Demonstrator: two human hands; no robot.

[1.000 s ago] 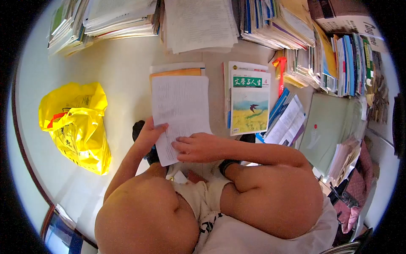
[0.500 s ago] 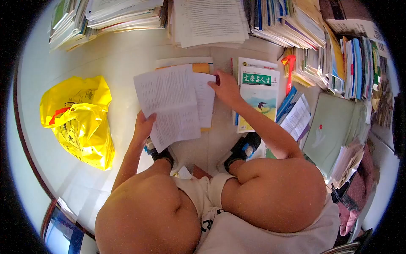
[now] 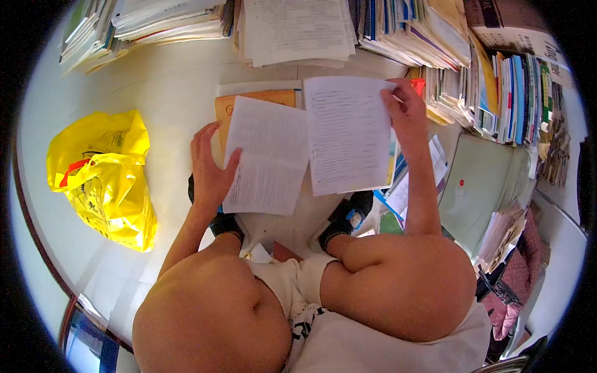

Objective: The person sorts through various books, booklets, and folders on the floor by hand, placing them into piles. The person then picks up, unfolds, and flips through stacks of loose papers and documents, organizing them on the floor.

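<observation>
My right hand (image 3: 404, 107) pinches the top right corner of a printed sheet (image 3: 349, 133), which hangs over the magazine and hides nearly all of it. At the left edge of another printed paper (image 3: 267, 155), my left hand (image 3: 212, 163) has its fingers spread, the thumb at the paper's edge. That paper, creased across its middle, overlaps an orange envelope (image 3: 267, 98) lying on the floor.
A yellow plastic bag (image 3: 106, 180) lies on the floor at the left. Paper stacks (image 3: 295, 31) line the top. Books (image 3: 516, 93) and a greenish folder (image 3: 476, 177) are at the right. My bent legs frame the near side.
The two papers have come apart: my right hand has carried one sheet right, over the magazine. My left hand has moved up and its fingers have spread.
</observation>
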